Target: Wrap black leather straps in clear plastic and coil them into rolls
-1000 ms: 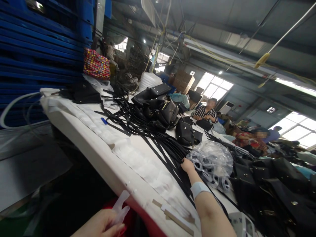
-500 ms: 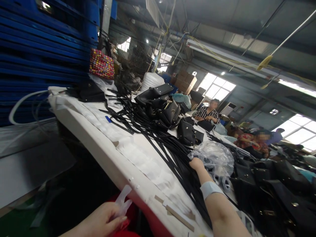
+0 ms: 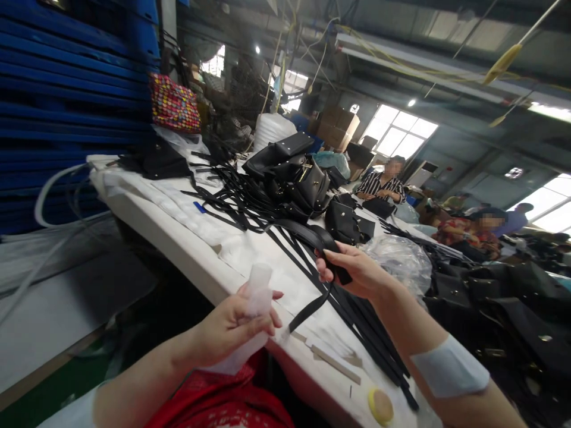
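In the head view, my right hand [image 3: 352, 268] is closed on a black strap [image 3: 307, 309], which is bent in a loop above the table. One end of it hangs toward the table's front edge. My left hand [image 3: 238, 324] grips a strip of translucent white plastic film [image 3: 259, 285] in front of the table edge, and part of the film trails below the fingers. Under and beyond my right hand lies a long bundle of black straps [image 3: 357, 324] on the white table [image 3: 263, 255]. A clear plastic bag [image 3: 401, 258] sits just behind my right wrist.
Black handbags [image 3: 298, 184] are heaped at the table's middle, with more black bags [image 3: 504, 321] on the right. A yellow tape roll [image 3: 380, 406] lies near the front edge. Blue pallets [image 3: 75, 107] are stacked at left. A co-worker in stripes [image 3: 383, 184] sits across.
My right hand has lifted from the strap bundle beside the clear bag and come nearer, now with a black strap in it. My left hand has risen and moved right with the plastic film.
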`<state>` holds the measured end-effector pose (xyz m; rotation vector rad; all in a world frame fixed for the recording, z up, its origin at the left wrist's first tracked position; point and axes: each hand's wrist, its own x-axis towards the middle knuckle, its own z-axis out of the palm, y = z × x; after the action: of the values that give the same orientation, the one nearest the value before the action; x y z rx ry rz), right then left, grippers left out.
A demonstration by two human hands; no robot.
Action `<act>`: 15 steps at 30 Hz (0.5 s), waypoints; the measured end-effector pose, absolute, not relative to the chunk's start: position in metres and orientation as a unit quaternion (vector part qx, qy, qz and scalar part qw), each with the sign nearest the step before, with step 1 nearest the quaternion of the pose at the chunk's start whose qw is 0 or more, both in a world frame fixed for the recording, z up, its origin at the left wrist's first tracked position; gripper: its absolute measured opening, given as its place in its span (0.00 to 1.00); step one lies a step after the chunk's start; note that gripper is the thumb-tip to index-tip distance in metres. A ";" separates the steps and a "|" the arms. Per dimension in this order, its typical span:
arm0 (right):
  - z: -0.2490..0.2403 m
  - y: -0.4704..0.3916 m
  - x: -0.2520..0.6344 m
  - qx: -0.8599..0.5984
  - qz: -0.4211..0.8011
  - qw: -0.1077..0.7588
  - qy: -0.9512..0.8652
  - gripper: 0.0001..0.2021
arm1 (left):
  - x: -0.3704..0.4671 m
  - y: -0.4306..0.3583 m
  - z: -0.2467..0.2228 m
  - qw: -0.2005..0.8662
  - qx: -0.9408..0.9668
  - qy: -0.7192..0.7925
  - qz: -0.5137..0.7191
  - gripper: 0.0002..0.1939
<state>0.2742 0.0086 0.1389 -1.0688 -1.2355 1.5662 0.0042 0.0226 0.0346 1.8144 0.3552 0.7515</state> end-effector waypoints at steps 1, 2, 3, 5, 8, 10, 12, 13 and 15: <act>0.127 0.003 0.254 -0.399 0.642 0.450 -0.475 0.10 | 0.006 0.023 0.040 0.547 0.762 0.124 0.324 0.23; 0.115 -0.002 0.237 -0.375 0.654 0.477 -0.451 0.09 | 0.008 0.023 0.042 0.552 0.762 0.102 0.322 0.23; 0.105 -0.005 0.224 -0.353 0.661 0.509 -0.423 0.08 | 0.009 0.022 0.042 0.563 0.764 0.081 0.306 0.23; 0.090 -0.006 0.208 -0.319 0.650 0.586 -0.363 0.07 | 0.009 0.017 0.035 0.603 0.758 0.045 0.244 0.25; 0.080 0.005 0.210 -0.300 0.580 0.701 -0.287 0.07 | 0.003 0.006 0.014 0.669 0.729 0.008 0.141 0.29; 0.072 0.015 0.221 -0.316 0.535 0.741 -0.257 0.09 | -0.002 -0.001 0.001 0.680 0.720 0.029 0.136 0.29; 0.056 0.023 0.229 -0.352 0.527 0.736 -0.237 0.11 | -0.007 -0.005 -0.005 0.643 0.738 0.081 0.188 0.28; 0.045 0.024 0.231 -0.371 0.540 0.720 -0.229 0.13 | -0.008 -0.005 -0.006 0.605 0.757 0.108 0.222 0.27; 0.017 0.020 0.226 -0.397 0.587 0.675 -0.207 0.16 | -0.010 -0.004 -0.005 0.524 0.797 0.141 0.265 0.24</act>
<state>0.2258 0.0196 0.0174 -0.8930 -0.4646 1.3203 -0.0099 -0.0045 -0.0051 1.9090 0.3375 0.6334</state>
